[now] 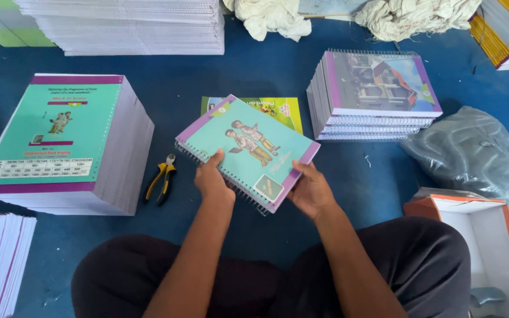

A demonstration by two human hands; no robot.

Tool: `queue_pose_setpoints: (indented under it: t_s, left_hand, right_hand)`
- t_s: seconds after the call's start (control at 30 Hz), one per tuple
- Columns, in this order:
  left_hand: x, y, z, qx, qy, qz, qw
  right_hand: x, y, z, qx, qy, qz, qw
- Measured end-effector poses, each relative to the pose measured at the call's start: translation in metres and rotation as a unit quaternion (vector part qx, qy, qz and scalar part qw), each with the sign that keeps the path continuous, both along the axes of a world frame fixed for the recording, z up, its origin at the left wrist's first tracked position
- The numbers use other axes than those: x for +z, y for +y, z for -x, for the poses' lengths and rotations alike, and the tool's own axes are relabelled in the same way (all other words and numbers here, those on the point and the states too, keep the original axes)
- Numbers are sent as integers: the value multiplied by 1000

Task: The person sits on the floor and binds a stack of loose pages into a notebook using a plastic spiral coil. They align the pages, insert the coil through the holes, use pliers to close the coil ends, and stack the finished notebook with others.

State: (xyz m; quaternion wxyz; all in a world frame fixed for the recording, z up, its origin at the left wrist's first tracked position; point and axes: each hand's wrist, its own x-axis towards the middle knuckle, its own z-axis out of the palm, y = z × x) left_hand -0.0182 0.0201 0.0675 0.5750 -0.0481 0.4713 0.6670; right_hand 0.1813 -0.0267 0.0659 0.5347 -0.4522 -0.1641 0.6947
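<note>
— What do the two hands hold?

— Both hold one spiral notebook [248, 152] with a teal cover and purple edges. The left hand [212, 179] is clamped on its near-left edge, where the wire coil runs, with the thumb on top of the cover. The right hand [310, 189] is closed on the near-right corner, thumb along the purple edge.

— Where is the notebook?

— It is lifted above the blue floor [254, 76], tilted, in front of the person's crossed legs. Under it, farther away, a green-yellow cover sheet [281, 109] lies flat.

— And around?

— To the left stands a tall stack of teal-covered pads [60, 138] (no coil visible on them). Between this stack and the left hand lie pliers with yellow handles [161, 179], not touched. To the right, beyond the notebook, is a pile of finished spiral notebooks [375, 94], and near it a grey plastic bag [472, 153]. An open cardboard box [478, 235] is beside the right knee.
</note>
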Motion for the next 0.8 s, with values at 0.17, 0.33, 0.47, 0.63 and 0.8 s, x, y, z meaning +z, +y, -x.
queue_pose_setpoints:
  t_s: [0.17,0.33,0.47,0.63,0.8]
  left_hand:
    - [-6,-8,-6,7,-17,0,1000]
    - [-29,-4,2,-44,-2,18,999]
    - [-46,12,33,-79,-64,-56,993]
    - [-46,31,85,-162,-23,19,986]
    - [-24,38,100,-334,125,30,934]
  right_hand:
    - [-8,-5,1,2,-15,13,1000]
    - [-24,0,-9,-9,-36,17,999]
    - [-28,11,-26,-3,-65,19,998]
    - [-15,22,-57,40,-95,38,994]
    - [7,30,-74,59,-72,45,995]
